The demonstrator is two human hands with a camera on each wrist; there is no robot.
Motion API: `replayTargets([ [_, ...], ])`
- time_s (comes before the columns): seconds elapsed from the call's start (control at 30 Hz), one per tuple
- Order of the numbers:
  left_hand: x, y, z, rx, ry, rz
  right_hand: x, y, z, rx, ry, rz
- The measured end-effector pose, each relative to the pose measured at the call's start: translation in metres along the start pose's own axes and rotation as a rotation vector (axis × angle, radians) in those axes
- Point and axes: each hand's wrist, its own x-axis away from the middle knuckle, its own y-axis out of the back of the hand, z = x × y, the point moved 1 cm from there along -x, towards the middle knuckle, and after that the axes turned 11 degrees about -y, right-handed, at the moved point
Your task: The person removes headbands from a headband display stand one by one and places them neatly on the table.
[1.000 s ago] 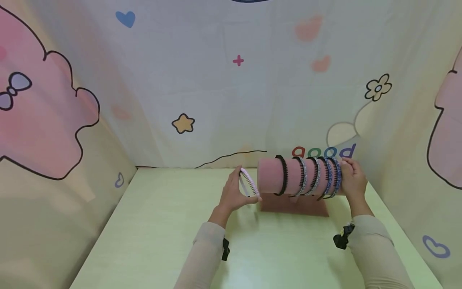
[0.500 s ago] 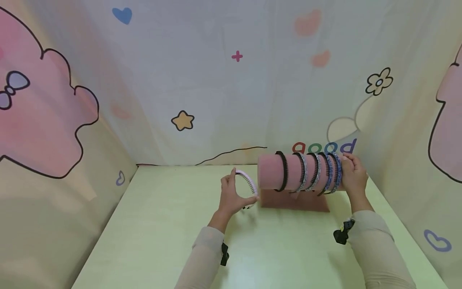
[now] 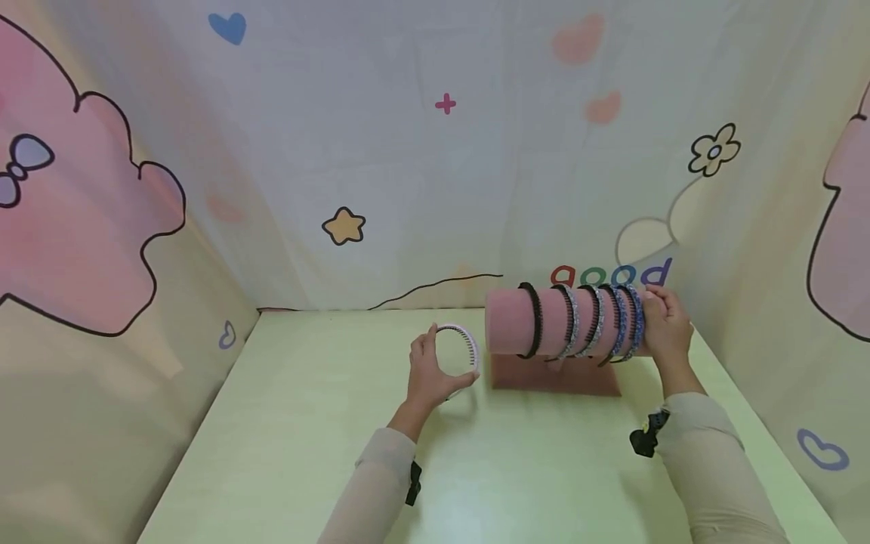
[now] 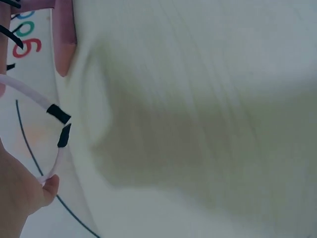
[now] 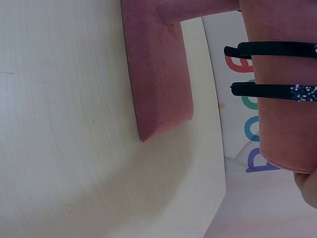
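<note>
A pale lilac toothed headband (image 3: 473, 351) hangs in the air just left of the pink roll of a headband stand (image 3: 504, 323). My left hand (image 3: 427, 378) holds it between thumb and fingers. In the left wrist view the headband's black-tipped ends (image 4: 59, 114) point toward each other. My right hand (image 3: 667, 332) grips the right end of the roll. On the roll sit a plain black headband (image 3: 537, 321) and several glittery ones, silver ones in the middle and blue ones (image 3: 637, 323) nearest the right hand.
The stand's flat pink base (image 3: 557, 380) rests on the pale table (image 3: 306, 423) near the back wall. Printed fabric walls (image 3: 408, 151) close in the back and both sides.
My left hand has drawn the lilac headband leftward, away from the roll's end, and its curve now faces the head view more. The right hand stays on the roll.
</note>
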Motion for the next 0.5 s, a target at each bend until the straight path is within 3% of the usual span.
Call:
replayTargets([
  [0.23, 0.008, -0.011, 0.015, -0.065, 0.113, -0.130, 0.002, -0.005, -0.003, -0.010, 0.005, 0.005],
  [0.5, 0.011, -0.030, 0.013, -0.043, 0.276, -0.294, -0.001, -0.002, 0.000, -0.019, -0.031, -0.016],
])
